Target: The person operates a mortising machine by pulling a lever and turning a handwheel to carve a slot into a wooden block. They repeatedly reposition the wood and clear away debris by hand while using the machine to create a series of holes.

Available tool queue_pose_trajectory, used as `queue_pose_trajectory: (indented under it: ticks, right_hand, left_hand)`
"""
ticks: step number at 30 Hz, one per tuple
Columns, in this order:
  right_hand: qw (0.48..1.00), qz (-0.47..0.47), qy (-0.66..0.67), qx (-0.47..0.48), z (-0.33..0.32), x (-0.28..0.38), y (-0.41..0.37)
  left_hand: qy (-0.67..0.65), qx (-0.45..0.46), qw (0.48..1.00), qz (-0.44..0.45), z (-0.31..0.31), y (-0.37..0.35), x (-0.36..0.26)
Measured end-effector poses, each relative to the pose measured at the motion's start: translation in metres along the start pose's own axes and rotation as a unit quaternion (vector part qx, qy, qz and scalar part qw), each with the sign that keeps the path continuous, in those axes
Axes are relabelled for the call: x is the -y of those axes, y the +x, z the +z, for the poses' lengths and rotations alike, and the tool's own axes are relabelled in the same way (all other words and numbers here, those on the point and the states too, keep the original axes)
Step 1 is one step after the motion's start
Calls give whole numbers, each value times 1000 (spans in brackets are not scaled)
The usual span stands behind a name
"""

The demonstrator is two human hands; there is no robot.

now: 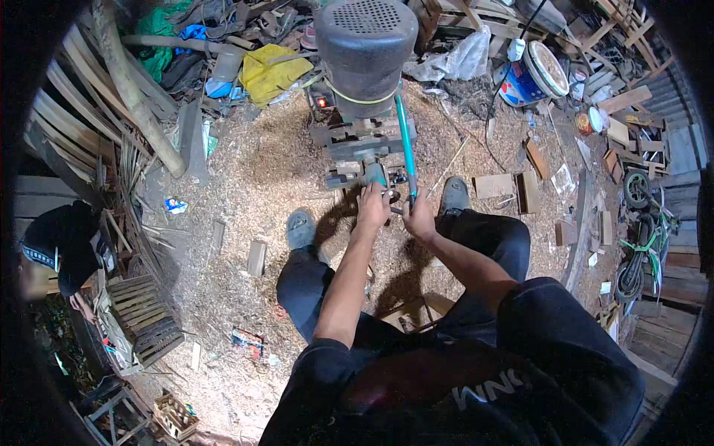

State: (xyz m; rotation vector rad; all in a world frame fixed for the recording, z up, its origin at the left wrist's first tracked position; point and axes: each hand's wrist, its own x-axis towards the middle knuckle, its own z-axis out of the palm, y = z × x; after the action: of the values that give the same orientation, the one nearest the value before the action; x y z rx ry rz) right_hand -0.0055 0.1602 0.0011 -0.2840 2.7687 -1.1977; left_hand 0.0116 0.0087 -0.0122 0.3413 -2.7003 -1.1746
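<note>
In front of me stands a machine with a large dark motor housing (364, 56), its top perforated, above a metal base with several ridges (368, 152). A long teal lever (405, 137) with a black lower end slants down its right side. My right hand (419, 217) is closed around the lever's lower end. Beside it, my left hand (373, 207) is closed at the near end of the base, by a small dark round part (391, 195). What its fingers hold is hidden from above.
Wood shavings cover the floor (245, 186). Wood blocks (494, 186) lie to the right, near a paint bucket (532, 74) and a small green motorbike (647, 238). At the left, another person (63, 245) bends beside a slatted wooden crate (145, 316). A yellow sack (271, 74) lies behind.
</note>
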Motion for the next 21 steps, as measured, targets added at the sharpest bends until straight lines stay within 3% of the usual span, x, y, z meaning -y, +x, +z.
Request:
queue_pose_trajectory:
  ticks: [1, 5, 8, 12, 13, 19, 21]
  right_hand:
    - [999, 6, 37, 7, 8, -5, 3]
    - [999, -20, -22, -21, 19, -11, 12]
    - [999, 9, 31, 0, 23, -10, 16]
    - [998, -29, 60, 16, 11, -5, 12]
    - [996, 7, 79, 43, 3, 1, 7]
    - [965, -226, 77, -107, -75, 75, -12]
    - [959, -254, 100, -77, -108, 93, -6]
  left_hand:
    - [-8, 4, 1000, 0, -1, 0, 0]
    - [-50, 25, 998, 7, -6, -1, 2]
    - [-70, 2, 997, 24, -9, 0, 8]
    - [-78, -3, 996, 35, -7, 1, 7]
    - [-83, 3, 996, 31, -9, 1, 6]
    - [-94, 2, 995, 9, 2, -8, 15]
    - [-61, -27, 997, 47, 10, -6, 26]
